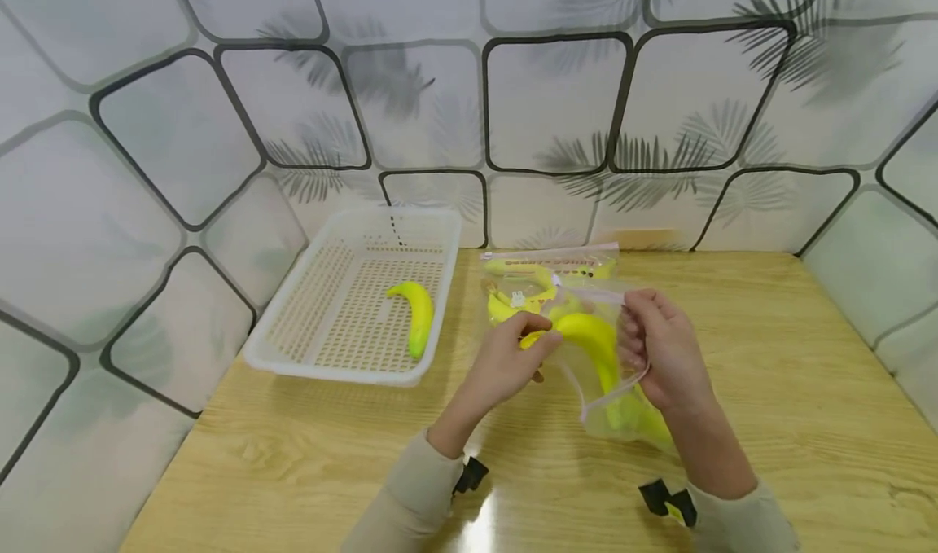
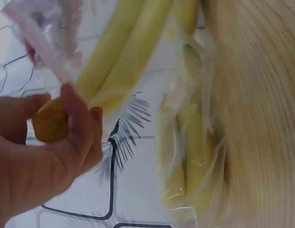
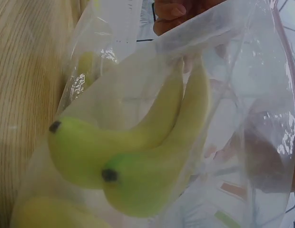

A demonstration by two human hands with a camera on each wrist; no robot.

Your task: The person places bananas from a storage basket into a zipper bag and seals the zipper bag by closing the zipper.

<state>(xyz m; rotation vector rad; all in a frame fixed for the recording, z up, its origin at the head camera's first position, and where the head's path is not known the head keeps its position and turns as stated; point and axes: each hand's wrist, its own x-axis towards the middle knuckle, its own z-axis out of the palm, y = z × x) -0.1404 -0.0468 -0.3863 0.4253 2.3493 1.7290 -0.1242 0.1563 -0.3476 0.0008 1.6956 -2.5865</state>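
Observation:
My left hand [image 1: 513,353] pinches the stem end of a yellow banana [image 1: 593,337] at the mouth of a clear zip bag [image 1: 604,405]. In the left wrist view, thumb and fingers close round that banana tip [image 2: 50,126]. My right hand [image 1: 668,353] grips the bag's upper edge, and the mouth gapes between the hands. The right wrist view shows two bananas [image 3: 154,156] side by side through the frosted plastic, with dark tips downward. Part of another yellow shape [image 3: 57,213] shows below them. The bag hides part of my right hand's fingers.
A white perforated basket [image 1: 333,370] stands at the left with one banana [image 1: 419,317] inside. Behind my hands lies another clear bag [image 1: 545,253] holding bananas. All rest on a wooden table [image 1: 293,447] with patterned panels [image 1: 557,105] behind and at both sides.

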